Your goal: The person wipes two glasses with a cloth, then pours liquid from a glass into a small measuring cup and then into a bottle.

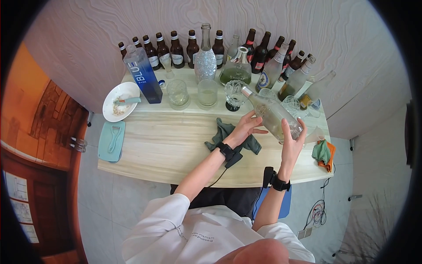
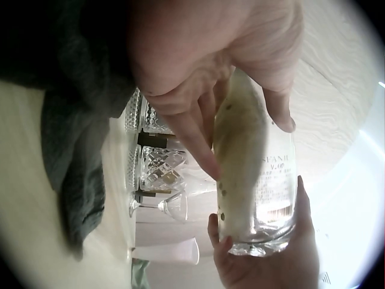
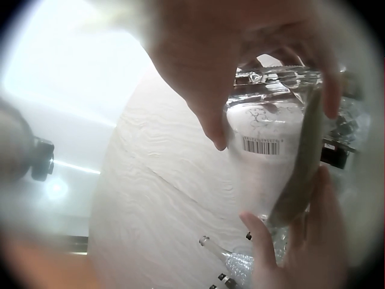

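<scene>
A clear glass bottle (image 1: 273,115) holding cloudy, greenish liquid lies tilted in the air between both hands, its neck pointing up and left. My left hand (image 1: 244,130) grips it near the shoulder, thumb on one side and fingers on the other. At the base end, my right hand (image 1: 290,148) holds it between thumb and fingers. In the left wrist view small dark specks show in the liquid, beside a printed label on the bottle (image 2: 248,162). A barcode faces the right wrist camera. Below the left hand, a dark grey-green cloth (image 1: 222,131) is crumpled on the table.
Brown beer bottles (image 1: 177,53) line the wall. Nearer stand a blue bottle (image 1: 145,77), a silver glittery bottle (image 1: 205,66), a flask of green liquid (image 1: 236,75) and tumblers (image 1: 178,97). At left are a white bowl (image 1: 110,94) and a peeler (image 1: 115,137); at right, small cloths (image 1: 321,153).
</scene>
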Motion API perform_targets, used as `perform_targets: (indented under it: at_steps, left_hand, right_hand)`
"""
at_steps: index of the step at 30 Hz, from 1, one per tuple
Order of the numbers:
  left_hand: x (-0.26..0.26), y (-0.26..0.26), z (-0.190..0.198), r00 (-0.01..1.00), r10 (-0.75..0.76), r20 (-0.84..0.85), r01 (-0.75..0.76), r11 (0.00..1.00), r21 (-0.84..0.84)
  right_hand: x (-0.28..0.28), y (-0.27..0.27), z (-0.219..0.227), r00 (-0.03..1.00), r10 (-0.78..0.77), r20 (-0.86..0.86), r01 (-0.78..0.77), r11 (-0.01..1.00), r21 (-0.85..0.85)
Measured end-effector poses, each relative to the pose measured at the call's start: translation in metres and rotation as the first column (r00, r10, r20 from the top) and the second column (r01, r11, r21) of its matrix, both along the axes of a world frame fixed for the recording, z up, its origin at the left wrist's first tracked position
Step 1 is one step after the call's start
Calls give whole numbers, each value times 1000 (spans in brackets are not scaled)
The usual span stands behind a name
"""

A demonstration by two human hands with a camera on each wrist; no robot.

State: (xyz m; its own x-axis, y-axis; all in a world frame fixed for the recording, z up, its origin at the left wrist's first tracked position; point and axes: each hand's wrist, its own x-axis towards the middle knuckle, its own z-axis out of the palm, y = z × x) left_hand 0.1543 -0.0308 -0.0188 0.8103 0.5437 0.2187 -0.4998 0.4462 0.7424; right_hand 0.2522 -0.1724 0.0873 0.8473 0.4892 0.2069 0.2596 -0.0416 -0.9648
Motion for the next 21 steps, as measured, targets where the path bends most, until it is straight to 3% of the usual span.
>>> perform_targets:
  at_steps: [13,21]
  left_hand:
    - [0,0,0,1000,26,5,-26,1000,6]
    - [-4,-1,7,994,94,-62,-93,996,11]
  right_hand:
    - [-1,1,-4,1000,-3,1,3,1000,12]
    - [-5,5,-31,970,51,-238,-26,994,109]
